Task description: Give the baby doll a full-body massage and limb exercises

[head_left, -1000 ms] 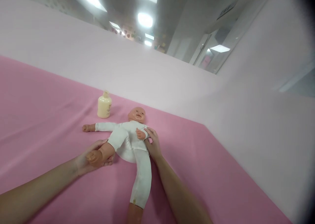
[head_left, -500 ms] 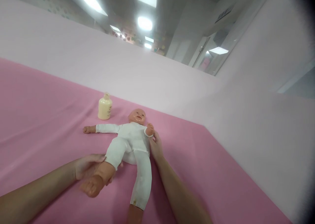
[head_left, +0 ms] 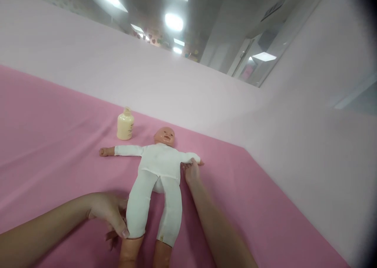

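A baby doll (head_left: 160, 162) with a white cloth body lies on its back on the pink surface, arms spread and both legs stretched toward me. My left hand (head_left: 110, 215) is beside the doll's leg on the left. Its thumb touches the cloth near the lower end, and the other fingers are spread, partly hidden beside and behind the leg. My right hand (head_left: 192, 171) has the doll's arm on the right between thumb and fingers, near the wrist. The doll's feet fall outside the view.
A cream pump-style bottle (head_left: 125, 126) stands left of the doll's head. The pink padded surface (head_left: 59, 142) meets a pale wall (head_left: 176, 91) behind and on the right. Above the wall, a glass pane (head_left: 224, 36) shows bright ceiling lights.
The doll's left-side leg has come down from raised and bent to straight. The right-side arm has swung outward from the chest, with my right hand on it. My left hand's grip has loosened.
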{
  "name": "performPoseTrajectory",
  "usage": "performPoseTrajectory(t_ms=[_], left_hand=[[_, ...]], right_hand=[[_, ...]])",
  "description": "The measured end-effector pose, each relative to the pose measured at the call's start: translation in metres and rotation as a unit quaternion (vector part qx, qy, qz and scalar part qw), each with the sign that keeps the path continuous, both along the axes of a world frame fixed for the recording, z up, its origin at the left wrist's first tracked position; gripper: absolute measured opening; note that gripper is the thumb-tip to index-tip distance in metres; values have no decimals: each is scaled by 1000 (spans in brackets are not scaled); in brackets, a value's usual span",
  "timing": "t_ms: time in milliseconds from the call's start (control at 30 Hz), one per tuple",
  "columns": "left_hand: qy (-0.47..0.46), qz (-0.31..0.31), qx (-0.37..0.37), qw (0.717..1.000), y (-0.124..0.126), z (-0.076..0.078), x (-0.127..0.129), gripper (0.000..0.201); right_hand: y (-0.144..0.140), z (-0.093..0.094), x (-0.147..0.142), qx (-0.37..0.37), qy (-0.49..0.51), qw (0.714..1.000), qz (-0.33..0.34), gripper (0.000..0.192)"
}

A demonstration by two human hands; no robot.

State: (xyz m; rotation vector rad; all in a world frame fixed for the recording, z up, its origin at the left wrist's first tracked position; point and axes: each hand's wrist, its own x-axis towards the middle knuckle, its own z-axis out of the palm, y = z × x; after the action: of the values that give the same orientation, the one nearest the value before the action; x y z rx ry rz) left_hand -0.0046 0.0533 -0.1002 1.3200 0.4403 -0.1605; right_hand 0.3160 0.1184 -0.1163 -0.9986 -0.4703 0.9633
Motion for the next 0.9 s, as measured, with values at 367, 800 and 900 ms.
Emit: performPoseTrajectory(t_ms=[367, 800, 900], left_hand=[[44, 12, 1, 999, 0, 4, -4, 49], [-224, 148, -171, 948, 0, -1, 1, 63], [-254, 243, -171, 921, 2, -3, 2, 51]], right_hand=[[-1, 5, 0, -45, 33, 998, 4, 20], [-20, 12, -18, 56, -242, 968, 38, 39], [-25, 13, -19, 99, -435, 893, 61, 38]])
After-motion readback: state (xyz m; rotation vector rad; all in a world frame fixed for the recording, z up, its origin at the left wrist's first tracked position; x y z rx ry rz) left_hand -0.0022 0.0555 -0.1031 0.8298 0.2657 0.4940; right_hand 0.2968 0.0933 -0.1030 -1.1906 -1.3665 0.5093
